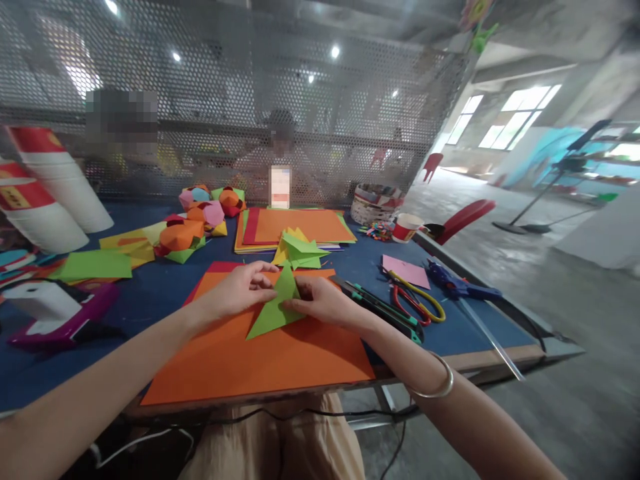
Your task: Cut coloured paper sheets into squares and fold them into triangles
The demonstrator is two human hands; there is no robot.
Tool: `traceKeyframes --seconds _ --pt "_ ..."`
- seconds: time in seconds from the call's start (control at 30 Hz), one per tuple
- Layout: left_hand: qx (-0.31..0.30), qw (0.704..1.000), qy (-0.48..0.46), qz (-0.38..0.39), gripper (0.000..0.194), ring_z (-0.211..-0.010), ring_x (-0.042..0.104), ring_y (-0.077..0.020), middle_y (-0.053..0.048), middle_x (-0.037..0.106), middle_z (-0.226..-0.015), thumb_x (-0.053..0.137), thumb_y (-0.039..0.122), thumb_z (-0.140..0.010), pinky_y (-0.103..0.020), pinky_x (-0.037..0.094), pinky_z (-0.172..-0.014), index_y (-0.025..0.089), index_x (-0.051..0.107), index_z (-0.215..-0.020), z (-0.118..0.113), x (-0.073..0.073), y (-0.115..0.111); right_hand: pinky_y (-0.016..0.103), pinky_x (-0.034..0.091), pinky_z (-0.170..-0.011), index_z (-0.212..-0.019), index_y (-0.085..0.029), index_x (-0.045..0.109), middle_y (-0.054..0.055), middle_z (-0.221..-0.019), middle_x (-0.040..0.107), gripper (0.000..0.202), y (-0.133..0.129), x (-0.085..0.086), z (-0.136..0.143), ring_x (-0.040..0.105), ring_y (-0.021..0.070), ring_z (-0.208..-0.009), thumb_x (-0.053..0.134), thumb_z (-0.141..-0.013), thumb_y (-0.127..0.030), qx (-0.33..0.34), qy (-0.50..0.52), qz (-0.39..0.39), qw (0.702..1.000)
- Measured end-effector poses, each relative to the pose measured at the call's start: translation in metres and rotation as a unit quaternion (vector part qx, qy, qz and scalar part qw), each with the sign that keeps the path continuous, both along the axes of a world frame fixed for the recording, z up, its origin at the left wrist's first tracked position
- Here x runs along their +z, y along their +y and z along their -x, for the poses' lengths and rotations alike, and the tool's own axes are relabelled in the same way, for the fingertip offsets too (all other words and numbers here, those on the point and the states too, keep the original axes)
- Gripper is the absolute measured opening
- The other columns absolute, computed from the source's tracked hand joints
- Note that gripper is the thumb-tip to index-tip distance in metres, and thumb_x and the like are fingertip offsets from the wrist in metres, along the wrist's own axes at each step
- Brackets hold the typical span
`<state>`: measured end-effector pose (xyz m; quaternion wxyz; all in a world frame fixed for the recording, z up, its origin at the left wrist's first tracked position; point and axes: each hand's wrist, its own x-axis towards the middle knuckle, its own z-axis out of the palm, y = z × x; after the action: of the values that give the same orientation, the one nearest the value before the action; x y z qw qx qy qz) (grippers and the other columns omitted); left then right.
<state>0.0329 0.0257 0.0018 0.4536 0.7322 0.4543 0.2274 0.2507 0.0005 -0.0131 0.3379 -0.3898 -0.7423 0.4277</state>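
Beyond our hands a perforated metal screen (320,80) is standing behind a blue table (460,327), and we are holding both forearms (145,347) angled inward over the near edge. Our left hand (240,290) is resting with loosely curled fingers at one edge of a green folded paper (275,312); we cannot tell whether it is gripping. Our right hand (327,300) is pinching the opposite edge between thumb and bent fingers, and a silvery bangle (451,381) is circling that forearm. Beneath both hands a smooth orange sheet (260,373) is lying flat. Far left of our hands, stacked white cups (85,193) are showing red bands with yellowish marks (we are failing to read them). The green paper, crisply creased and triangular, is sitting between our hands, its tip pointing away from us. Right of them, slim black-and-green cutters (385,312) are lying; farther off, tiny multicoloured strips (377,230) are clustering.
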Motion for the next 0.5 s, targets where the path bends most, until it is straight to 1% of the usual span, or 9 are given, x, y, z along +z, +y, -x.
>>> traceKeyframes --seconds 0.07,0.17,0.2,0.27,0.33,0.4,0.43,0.5 --pt "0.004 0.999 -0.016 0.033 0.04 -0.105 0.067 -0.0216 -0.009 0.065 -0.125 0.066 0.041 -0.097 -0.044 0.059 -0.089 0.018 0.059 -0.13 0.0023 -0.0055 0.0008 0.026 0.043 -0.063 -0.087 -0.02 0.063 -0.002 -0.075 0.06 0.041 0.0004 0.0002 0.0 0.054 0.0158 -0.071 0.074 -0.084 -0.06 0.008 0.01 0.005 1.0" --pt "0.016 0.996 -0.04 0.072 0.039 -0.104 0.067 -0.0212 -0.009 0.065 -0.125 0.065 0.041 -0.098 -0.043 0.06 -0.088 0.018 0.06 -0.129 0.0051 -0.0108 0.0024 0.026 0.036 -0.06 -0.079 -0.022 0.054 -0.004 -0.07 0.05 0.049 0.0013 -0.0006 -0.0015 0.045 0.0137 -0.066 0.058 -0.091 -0.069 -0.012 0.023 0.011 1.0" --pt "0.02 0.995 -0.049 0.081 0.039 -0.102 0.067 -0.0208 -0.008 0.065 -0.124 0.064 0.041 -0.098 -0.042 0.06 -0.087 0.018 0.06 -0.129 0.0057 -0.0116 0.003 0.026 0.035 -0.059 -0.077 -0.022 0.051 -0.004 -0.07 0.048 0.052 0.0015 -0.0008 -0.0021 0.044 0.0135 -0.065 0.053 -0.093 -0.071 -0.018 0.026 0.015 0.999" --pt "0.024 0.993 -0.07 0.093 0.039 -0.098 0.067 -0.0194 -0.007 0.067 -0.118 0.067 0.04 -0.096 -0.04 0.059 -0.085 0.018 0.06 -0.127 0.0062 -0.0117 0.0038 0.026 0.036 -0.059 -0.076 -0.023 0.048 -0.004 -0.07 0.047 0.054 0.0014 -0.0006 -0.0031 0.044 0.0135 -0.065 0.049 -0.094 -0.074 -0.018 0.032 0.027 0.999" --pt "0.025 0.991 -0.093 0.097 0.045 -0.096 0.067 -0.0179 -0.005 0.069 -0.107 0.075 0.041 -0.089 -0.035 0.057 -0.085 0.017 0.059 -0.124 0.006 -0.0104 0.0034 0.026 0.037 -0.059 -0.077 -0.023 0.05 -0.003 -0.071 0.049 0.054 0.0009 0.0007 -0.0035 0.045 0.0135 -0.065 0.05 -0.092 -0.075 -0.005 0.037 0.045 0.998" --pt "0.024 0.988 -0.111 0.101 0.057 -0.093 0.066 -0.0168 -0.003 0.07 -0.097 0.083 0.046 -0.077 -0.029 0.053 -0.081 0.018 0.059 -0.119 0.0053 -0.0085 0.0015 0.026 0.038 -0.058 -0.081 -0.022 0.053 -0.003 -0.072 0.051 0.051 0.0001 0.0027 -0.0033 0.046 0.0133 -0.064 0.053 -0.091 -0.072 0.008 0.042 0.058 0.997" --pt "0.023 0.988 -0.115 0.104 0.062 -0.088 0.066 -0.0161 -0.002 0.07 -0.093 0.086 0.05 -0.071 -0.027 0.051 -0.076 0.018 0.059 -0.117 0.005 -0.0076 0.0 0.026 0.039 -0.059 -0.083 -0.022 0.055 -0.003 -0.073 0.053 0.049 -0.0004 0.0037 -0.0031 0.047 0.0133 -0.064 0.054 -0.091 -0.07 0.013 0.045 0.063 0.997" --pt "0.02 0.987 -0.117 0.112 0.067 -0.074 0.062 -0.0132 -0.002 0.069 -0.089 0.086 0.057 -0.065 -0.023 0.045 -0.061 0.019 0.059 -0.113 0.0042 -0.0059 -0.0033 0.026 0.04 -0.059 -0.086 -0.021 0.058 -0.002 -0.075 0.055 0.042 -0.0013 0.0049 -0.0025 0.048 0.0133 -0.065 0.057 -0.092 -0.063 0.021 0.048 0.07 0.996"
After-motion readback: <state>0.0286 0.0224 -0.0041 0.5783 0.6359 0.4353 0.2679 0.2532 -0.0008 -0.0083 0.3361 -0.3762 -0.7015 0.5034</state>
